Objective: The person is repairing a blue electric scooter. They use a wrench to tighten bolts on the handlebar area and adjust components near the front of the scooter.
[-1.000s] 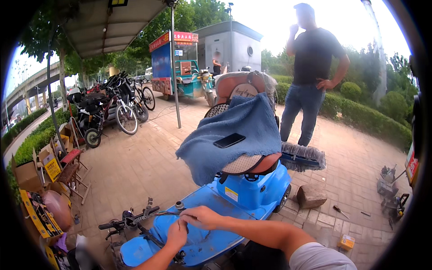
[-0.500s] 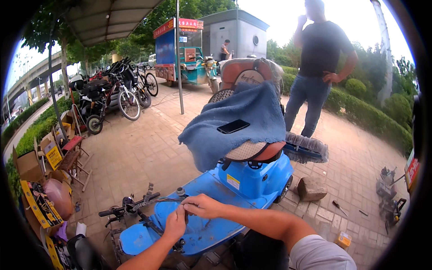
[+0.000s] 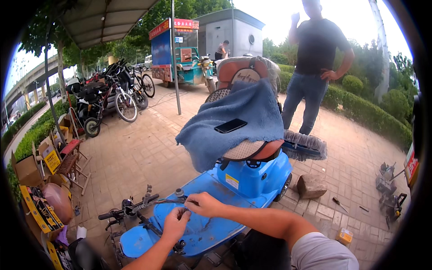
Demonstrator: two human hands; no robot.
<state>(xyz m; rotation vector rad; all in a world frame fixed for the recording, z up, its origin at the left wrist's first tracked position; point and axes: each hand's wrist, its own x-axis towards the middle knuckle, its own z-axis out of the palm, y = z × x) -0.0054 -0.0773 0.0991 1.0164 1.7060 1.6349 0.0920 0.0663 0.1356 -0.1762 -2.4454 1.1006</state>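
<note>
Over the footboard of a blue electric scooter [image 3: 198, 186], my two hands are close together, fingertips bent inward. My right hand [image 3: 204, 205] pinches thin dark wires [image 3: 167, 200] that run in from the handlebar side. Just below and to its left, my left hand [image 3: 175, 223] is closed in a pinch; what sits between its fingertips is too small to make out. The detached-looking handlebar [image 3: 130, 208] lies to the left, across the scooter's front end. A blue towel [image 3: 245, 105] covers the seat, and a black phone [image 3: 231, 126] rests on it.
A stone block [image 3: 311, 186], a screwdriver [image 3: 339, 204] and a small yellow box [image 3: 344, 236] are on the paving at right. Beyond the seat stands a person [image 3: 317, 49] beside a wide mop [image 3: 303, 147]. Cardboard boxes [image 3: 40, 207] and a folding stool [image 3: 69, 159] line the left.
My hands have parted slightly, the right shifting a little to the right of the left. The view has shifted slightly; the scooter, towel and phone stay as they were.
</note>
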